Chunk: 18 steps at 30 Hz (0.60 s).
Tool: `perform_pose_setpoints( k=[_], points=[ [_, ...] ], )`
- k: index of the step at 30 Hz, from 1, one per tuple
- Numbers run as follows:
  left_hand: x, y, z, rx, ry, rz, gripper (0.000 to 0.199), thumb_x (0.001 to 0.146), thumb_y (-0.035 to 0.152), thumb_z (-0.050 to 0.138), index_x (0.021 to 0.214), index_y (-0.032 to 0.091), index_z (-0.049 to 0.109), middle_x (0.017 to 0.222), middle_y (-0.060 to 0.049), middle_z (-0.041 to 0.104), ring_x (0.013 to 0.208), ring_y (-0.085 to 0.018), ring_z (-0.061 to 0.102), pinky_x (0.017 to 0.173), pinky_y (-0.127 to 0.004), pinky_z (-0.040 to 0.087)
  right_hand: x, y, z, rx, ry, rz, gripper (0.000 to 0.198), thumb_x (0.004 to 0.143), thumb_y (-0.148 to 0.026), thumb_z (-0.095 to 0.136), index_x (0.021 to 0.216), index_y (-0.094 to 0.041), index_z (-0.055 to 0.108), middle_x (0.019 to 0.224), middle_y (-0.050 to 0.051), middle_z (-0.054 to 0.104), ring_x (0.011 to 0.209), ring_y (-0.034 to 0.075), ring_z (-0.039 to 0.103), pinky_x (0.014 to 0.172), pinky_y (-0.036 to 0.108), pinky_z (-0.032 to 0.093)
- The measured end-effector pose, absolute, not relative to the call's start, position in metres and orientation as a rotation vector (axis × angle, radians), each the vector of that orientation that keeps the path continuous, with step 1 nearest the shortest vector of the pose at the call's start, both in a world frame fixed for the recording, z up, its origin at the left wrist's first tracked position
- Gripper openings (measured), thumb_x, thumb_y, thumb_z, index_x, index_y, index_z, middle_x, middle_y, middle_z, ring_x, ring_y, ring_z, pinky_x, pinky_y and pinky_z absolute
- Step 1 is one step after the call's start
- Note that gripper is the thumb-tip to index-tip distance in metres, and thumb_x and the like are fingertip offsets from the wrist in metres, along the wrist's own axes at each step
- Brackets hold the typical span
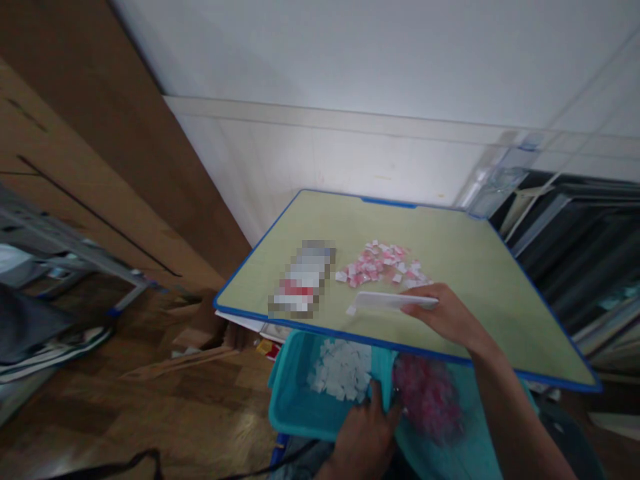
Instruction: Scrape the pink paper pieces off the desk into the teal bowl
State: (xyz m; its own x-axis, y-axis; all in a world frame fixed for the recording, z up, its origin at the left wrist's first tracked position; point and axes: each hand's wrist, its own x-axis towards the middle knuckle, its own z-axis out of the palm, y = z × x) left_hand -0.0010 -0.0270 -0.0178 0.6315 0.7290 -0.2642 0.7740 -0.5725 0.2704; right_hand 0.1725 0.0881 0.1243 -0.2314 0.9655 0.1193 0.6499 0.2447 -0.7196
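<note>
My right hand [443, 310] is closed on a flat white scraper [385, 300], its blade just above the green board. Beside the blade's left end lies one small white square [351, 310]. Behind it, a loose heap of small pink and white squares [373, 263] covers the board's middle. Low in the view, my left hand [367, 430] is at the near wall of a teal bin [300, 420], with fingers on both sides of the rim. White squares [345, 367] fill part of that bin. Crumpled pink, clear-looking pieces [430, 400] lie in a second teal container [475, 407], somewhat blurred.
The green board [450, 253] has a blue edge and stands against a white wall. A pixelated phone-like object [303, 280] lies on its left side. Dark stacked panels [575, 233] lean at right. Cardboard scraps [200, 333] and a shoe [60, 353] are on the left.
</note>
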Motion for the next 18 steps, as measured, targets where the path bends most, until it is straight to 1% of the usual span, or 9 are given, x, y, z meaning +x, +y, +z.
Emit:
perform_pose_setpoints(
  k=[3, 5, 7, 9, 13, 18],
  points=[
    [-0.0011, -0.0268, -0.0165, 2.497, 1.181, -0.181, 0.055, 0.078, 0.017, 0.048, 0.130, 0.029, 0.034, 0.132, -0.022, 0.033, 0.082, -0.026, 0.061, 0.065, -0.040, 0.050, 0.1725, 0.0855, 0.1270, -1.473, -1.963, 0.745, 0.023, 0.072, -0.029, 0.054, 0.068, -0.012, 0.070, 0.058, 0.002, 0.066, 0.051, 0.014, 0.056, 0.046, 0.021, 0.040],
    [-0.0010, -0.0266, -0.0159, 2.495, 1.187, -0.180, 0.057, 0.078, 0.017, 0.047, 0.132, 0.029, 0.031, 0.132, -0.022, 0.033, 0.082, -0.025, 0.060, 0.066, -0.039, 0.050, 0.1731, 0.0855, 0.1268, -1.495, -1.915, 0.719, 0.022, 0.070, -0.029, 0.056, 0.062, -0.013, 0.067, 0.058, 0.002, 0.065, 0.052, 0.014, 0.056, 0.047, 0.021, 0.039],
    [-0.0008, -0.0268, -0.0159, 2.489, 1.202, -0.178, 0.059, 0.079, 0.017, 0.046, 0.133, 0.028, 0.029, 0.133, -0.022, 0.032, 0.083, -0.025, 0.060, 0.067, -0.039, 0.050, 0.1724, 0.0866, 0.1246, -1.518, -1.867, 0.743, 0.020, 0.069, -0.029, 0.057, 0.062, -0.013, 0.066, 0.060, 0.002, 0.065, 0.053, 0.014, 0.056, 0.049, 0.021, 0.040],
    [-0.0008, -0.0273, -0.0162, 2.485, 1.204, -0.183, 0.057, 0.079, 0.017, 0.046, 0.133, 0.029, 0.030, 0.134, -0.022, 0.030, 0.084, -0.025, 0.060, 0.067, -0.039, 0.050, 0.1703, 0.0879, 0.1215, -1.535, -1.850, 0.801, 0.019, 0.068, -0.029, 0.057, 0.062, -0.013, 0.065, 0.057, 0.001, 0.063, 0.051, 0.013, 0.053, 0.046, 0.021, 0.039],
    [-0.0007, -0.0287, -0.0161, 2.484, 1.210, -0.191, 0.049, 0.082, 0.020, 0.044, 0.129, 0.030, 0.034, 0.134, -0.021, 0.030, 0.084, -0.025, 0.060, 0.067, -0.039, 0.049, 0.1665, 0.0870, 0.1187, -1.486, -1.939, 0.899, 0.022, 0.068, -0.030, 0.058, 0.054, -0.014, 0.060, 0.049, -0.002, 0.054, 0.045, 0.010, 0.047, 0.042, 0.019, 0.034],
    [-0.0004, -0.0286, -0.0149, 2.491, 1.215, -0.176, 0.045, 0.083, 0.019, 0.043, 0.126, 0.032, 0.038, 0.133, -0.020, 0.031, 0.082, -0.026, 0.060, 0.066, -0.039, 0.049, 0.1685, 0.0842, 0.1209, -1.433, -1.980, 0.914, 0.020, 0.070, -0.027, 0.058, 0.055, -0.014, 0.059, 0.049, -0.002, 0.054, 0.046, 0.009, 0.046, 0.041, 0.018, 0.034]
  ],
)
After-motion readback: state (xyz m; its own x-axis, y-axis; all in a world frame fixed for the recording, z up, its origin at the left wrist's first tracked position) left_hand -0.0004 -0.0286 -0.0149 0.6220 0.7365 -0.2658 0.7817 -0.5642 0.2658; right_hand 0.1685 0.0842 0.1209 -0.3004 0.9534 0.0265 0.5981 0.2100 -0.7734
